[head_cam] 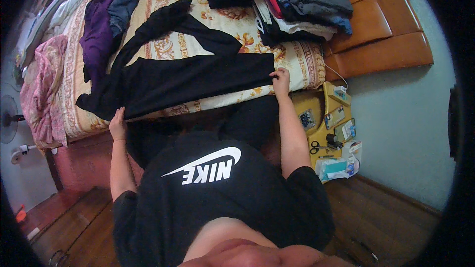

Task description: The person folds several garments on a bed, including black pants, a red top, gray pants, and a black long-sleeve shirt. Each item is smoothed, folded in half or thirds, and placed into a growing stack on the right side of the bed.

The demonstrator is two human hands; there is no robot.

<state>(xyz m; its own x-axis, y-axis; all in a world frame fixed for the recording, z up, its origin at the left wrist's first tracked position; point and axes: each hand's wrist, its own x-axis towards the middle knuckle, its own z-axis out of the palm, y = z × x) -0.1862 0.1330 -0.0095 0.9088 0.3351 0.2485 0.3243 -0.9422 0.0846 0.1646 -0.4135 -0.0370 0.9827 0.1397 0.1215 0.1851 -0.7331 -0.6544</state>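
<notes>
A black long-sleeved garment lies spread along the near edge of the bed, its sleeve-like parts reaching away over the flowered bedcover. At its right end, my right hand pinches the corner of the cloth between thumb and fingers. My left hand touches the near edge at the left end, fingers together and pointing away from me. Whether its thumb grips the cloth from below is hidden.
Piled folded clothes sit by the brown headboard. Purple clothing and a pink patterned cloth lie leftward. Right of me, a yellow bedside stand carries scissors and small packages. A fan stands far left.
</notes>
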